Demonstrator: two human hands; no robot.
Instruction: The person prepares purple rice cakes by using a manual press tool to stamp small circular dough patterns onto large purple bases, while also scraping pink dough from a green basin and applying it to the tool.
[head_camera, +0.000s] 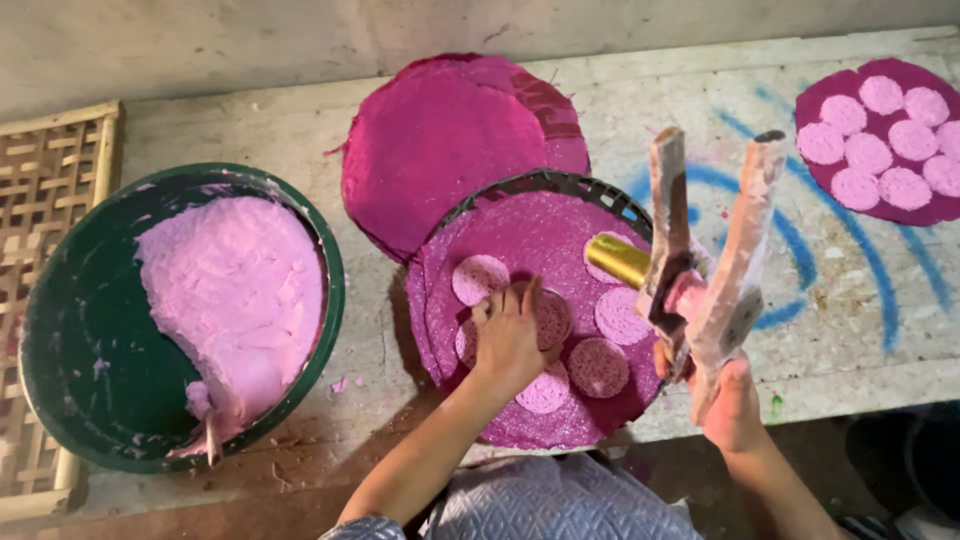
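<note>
1. My left hand (507, 338) lies palm down on the magenta sheet (530, 235), fingers spread a little and pressing on a round pink disc (551, 317) near the sheet's middle.
2. My right hand (728, 400) is closed around the grip of a press (700, 270), a two-armed tool crusted with pink paste, its arms pointing up and apart. A gold cylinder (617, 260) sticks out from its lower end towards the sheet.
3. The sheet rests on a dark basket (560, 183), whose rim shows along the far edge. More pink discs lie on the sheet around my left hand: one to the upper left (480, 278), one to the right (620, 315), two nearer to me (598, 367).
4. Behind the basket lies a stack of bare magenta sheets (445, 140), partly tucked under it.
5. To the left stands a green tub (70, 330) holding a mound of pale pink paste (240, 290).
6. Far right on the bench (600, 100), well apart from both hands, another sheet (885, 200) is covered with discs.
7. A lattice panel (45, 180) stands at the left edge.
</note>
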